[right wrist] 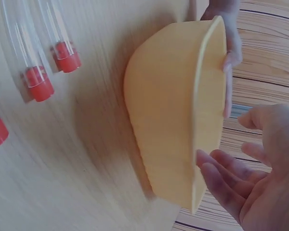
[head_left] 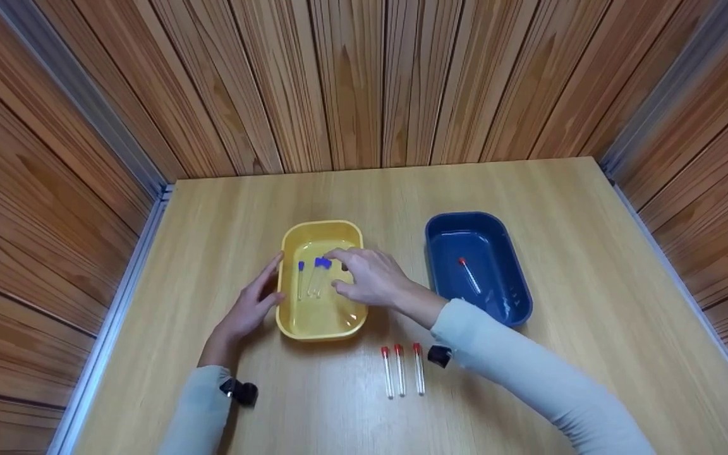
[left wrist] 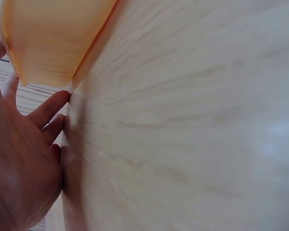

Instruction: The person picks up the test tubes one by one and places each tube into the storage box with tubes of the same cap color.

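Observation:
My left hand (head_left: 253, 308) rests against the left side of a yellow plastic tub (head_left: 321, 327), its fingers fairly straight and its thumb at the rim. Over the tub's right side hovers my right hand (head_left: 373, 275), thumb apart from loosely bent fingers and nothing between them. In the right wrist view this right hand (right wrist: 265, 175) is beside the tub's rim. Inside the tub lie three clear tubes with blue caps, one blue-capped tube (head_left: 301, 280) apart on the left and the other pair (head_left: 321, 264) close together, near my right fingertips.
A dark blue tub (head_left: 517, 278) stands to the right, holding one red-capped tube (head_left: 469, 275). Three red-capped tubes (head_left: 400, 370) lie side by side on the wooden table (head_left: 313, 404) near the front. Wood-panelled walls (head_left: 351, 82) enclose the table.

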The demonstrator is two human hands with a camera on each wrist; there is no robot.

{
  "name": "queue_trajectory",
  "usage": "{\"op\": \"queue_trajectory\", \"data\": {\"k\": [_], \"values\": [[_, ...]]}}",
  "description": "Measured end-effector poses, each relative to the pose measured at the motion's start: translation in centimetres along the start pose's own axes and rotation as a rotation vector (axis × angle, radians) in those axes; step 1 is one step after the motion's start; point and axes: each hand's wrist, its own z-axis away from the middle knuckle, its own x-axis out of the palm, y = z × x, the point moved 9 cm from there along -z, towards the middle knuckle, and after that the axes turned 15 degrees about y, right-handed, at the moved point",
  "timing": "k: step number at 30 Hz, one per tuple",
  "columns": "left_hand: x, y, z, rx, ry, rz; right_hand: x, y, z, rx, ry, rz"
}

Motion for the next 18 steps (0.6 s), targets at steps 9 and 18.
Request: {"op": "queue_trajectory", "data": {"k": [9,18], "values": [[0.1,0.0,0.1,0.007,-0.01,-0.003,-1.9,0.4,0.8,-0.021,0.021,0.016],[0.0,0.3,-0.1,0.033,0.002,0.006,-3.2,0.5,1.8,-0.103,0.048,0.034]]}}
